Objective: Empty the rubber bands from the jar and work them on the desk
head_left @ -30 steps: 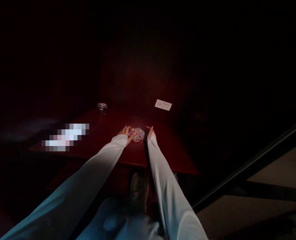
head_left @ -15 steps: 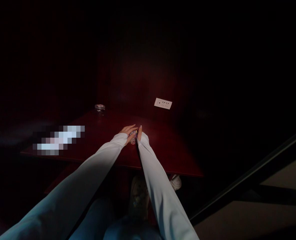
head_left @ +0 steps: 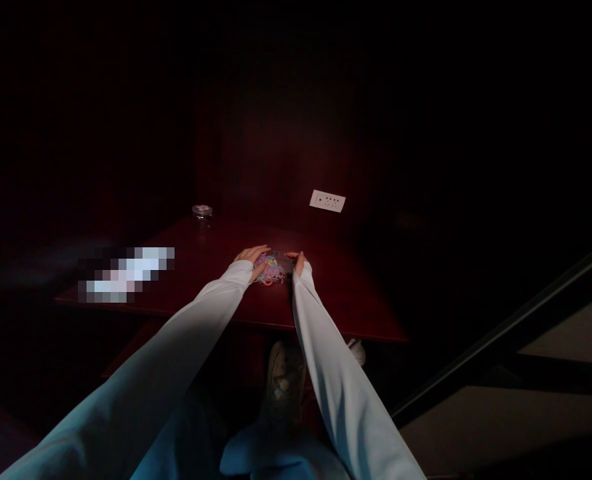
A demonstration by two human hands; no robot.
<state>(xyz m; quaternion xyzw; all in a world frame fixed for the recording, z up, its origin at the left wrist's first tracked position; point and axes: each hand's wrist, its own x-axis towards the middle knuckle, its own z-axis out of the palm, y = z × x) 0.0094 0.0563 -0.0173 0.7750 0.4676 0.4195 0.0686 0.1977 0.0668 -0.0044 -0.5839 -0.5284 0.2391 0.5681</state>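
Observation:
A loose heap of thin pink, purple and yellowish loops, which look like small rubber bands (head_left: 272,272), lies on the dark red table (head_left: 326,303). My left hand (head_left: 253,259) rests against the heap's left side, fingers stretched out and thumb apart. On the other side, my right hand (head_left: 298,260) is open at the right edge of the heap, its fingers turned inward. Neither hand encloses the heap. Part of it is hidden behind the left thumb.
A small clear jar with a lid (head_left: 203,212) stands at the table's back left. A bright pixelated patch (head_left: 131,273) covers something at the left. A white socket plate (head_left: 327,201) is on the wall behind. Below the table's front edge shows a shoe (head_left: 282,373).
My hands have moved apart, the right one shifting rightward. The rubber bands, earlier mostly covered between the hands, now show as a wider, spread-out heap. The view has shifted slightly.

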